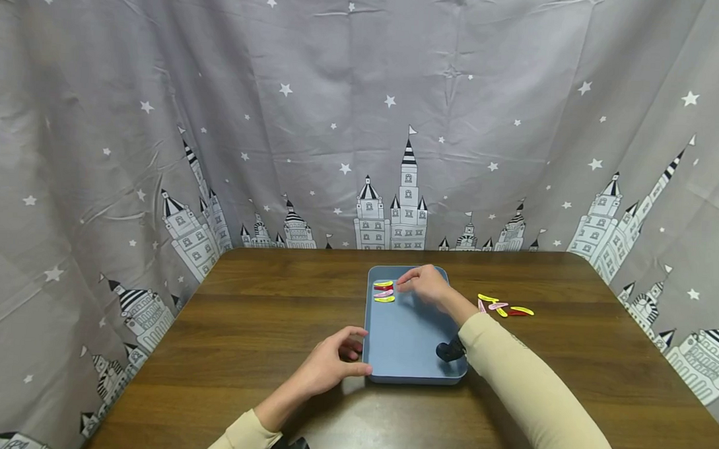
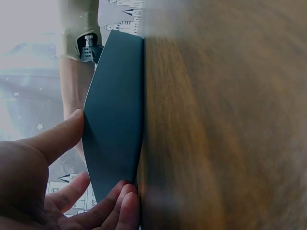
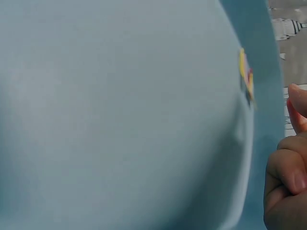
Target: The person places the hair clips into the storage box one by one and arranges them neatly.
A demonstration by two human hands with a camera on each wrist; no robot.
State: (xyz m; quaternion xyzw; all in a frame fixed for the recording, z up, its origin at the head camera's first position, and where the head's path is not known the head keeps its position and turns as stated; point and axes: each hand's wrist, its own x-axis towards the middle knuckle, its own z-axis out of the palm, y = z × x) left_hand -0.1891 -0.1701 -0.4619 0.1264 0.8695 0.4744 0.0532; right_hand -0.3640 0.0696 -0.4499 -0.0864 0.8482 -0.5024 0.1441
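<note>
Right hand (image 1: 429, 285), grip unclear, hovers just right of crosswise snap hair clips (image 1: 384, 294); left hand (image 1: 325, 367) holds blue tray (image 1: 399, 345).

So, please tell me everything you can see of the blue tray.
The blue tray is rectangular, with rounded corners, low walls and a plain floor, probably plastic. It lies flat on the wooden table, a short side facing the person. Colourful hair clips lie inside, far left; the left grip touches its left side.
</note>
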